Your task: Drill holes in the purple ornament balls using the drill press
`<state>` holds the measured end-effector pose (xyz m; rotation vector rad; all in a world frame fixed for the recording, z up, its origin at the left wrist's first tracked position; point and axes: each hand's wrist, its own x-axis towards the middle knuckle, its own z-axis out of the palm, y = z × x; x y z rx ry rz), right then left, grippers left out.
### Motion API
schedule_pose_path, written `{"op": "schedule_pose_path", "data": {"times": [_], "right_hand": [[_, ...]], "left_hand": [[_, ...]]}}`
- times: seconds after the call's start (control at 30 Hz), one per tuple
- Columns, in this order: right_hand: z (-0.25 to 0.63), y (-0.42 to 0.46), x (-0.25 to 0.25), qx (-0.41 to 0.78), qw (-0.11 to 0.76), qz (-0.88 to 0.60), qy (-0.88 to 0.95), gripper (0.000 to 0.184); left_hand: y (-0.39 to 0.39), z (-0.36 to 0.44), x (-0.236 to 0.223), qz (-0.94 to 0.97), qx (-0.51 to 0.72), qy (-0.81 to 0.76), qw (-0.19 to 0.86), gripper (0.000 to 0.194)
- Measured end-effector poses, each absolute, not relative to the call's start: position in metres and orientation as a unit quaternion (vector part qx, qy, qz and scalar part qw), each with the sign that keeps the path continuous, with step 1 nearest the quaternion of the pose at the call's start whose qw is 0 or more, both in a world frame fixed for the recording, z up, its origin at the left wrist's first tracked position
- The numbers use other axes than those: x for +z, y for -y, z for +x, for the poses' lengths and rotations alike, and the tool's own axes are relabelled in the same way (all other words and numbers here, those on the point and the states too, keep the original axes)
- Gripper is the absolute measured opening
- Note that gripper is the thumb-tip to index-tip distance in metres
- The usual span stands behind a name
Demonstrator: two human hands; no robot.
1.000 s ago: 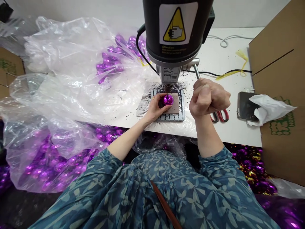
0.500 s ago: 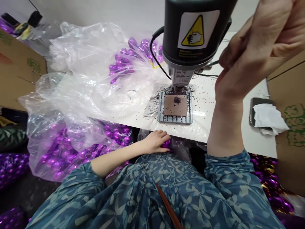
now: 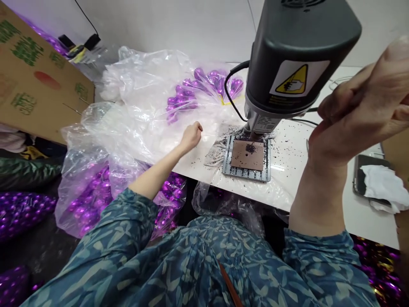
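Closest to me, below the blue leaf-patterned sleeves, the person's right hand [image 3: 358, 106] is raised beside the machine. Its grip is clenched in a fist around what looks like the thin metal feed lever [image 3: 312, 110], most of which is hidden inside the fist. Just past the near edge of the white table [image 3: 287, 170], the grey ribbed base plate with its brown square pad [image 3: 247, 155] sits under the spindle. It carries only a small heap of dark shavings and no workpiece. The dark grey drill press head with the yellow warning sticker [image 3: 297, 51] hangs above it, well off the pad. Further left, the left hand [image 3: 191, 135] stretches across the table to the crumpled clear plastic bag [image 3: 143, 106]. Its fingers are curled under against the film, and I cannot tell whether they close on anything. The shiny purple ornaments [image 3: 204, 87] lie inside that bag, just beyond the hand. To my eye this is the fetching step: the pad is free and a fresh piece is being sought. The next move calls for getting through the loose film, taking one ornament cleanly, and seating it centred on the pad while the lever is kept up.
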<state>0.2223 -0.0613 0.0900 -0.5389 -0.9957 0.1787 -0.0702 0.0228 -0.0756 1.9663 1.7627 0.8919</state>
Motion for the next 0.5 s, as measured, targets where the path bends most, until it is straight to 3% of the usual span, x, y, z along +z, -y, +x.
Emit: {"op": "schedule_pose_path", "data": {"times": [0.13,0.23,0.4,0.5], "right_hand": [[0.221,0.067,0.090,0.087,0.834,-0.302,0.453,0.052],[0.222,0.065,0.088,0.085,0.839,-0.303,0.443,0.051],[0.229,0.048,0.083,0.038,0.854,-0.252,0.454,0.042],[0.231,0.045,0.083,0.025,0.853,-0.230,0.468,0.045]], "left_hand": [[-0.079,-0.094,-0.065,0.665,0.281,-0.688,0.078,0.009],[-0.099,-0.100,-0.052,0.658,0.291,-0.689,0.082,0.030],[-0.099,-0.093,-0.016,0.646,-0.083,-0.736,0.185,0.070],[-0.083,-0.084,-0.001,0.671,-0.114,-0.697,0.226,0.097]]}}
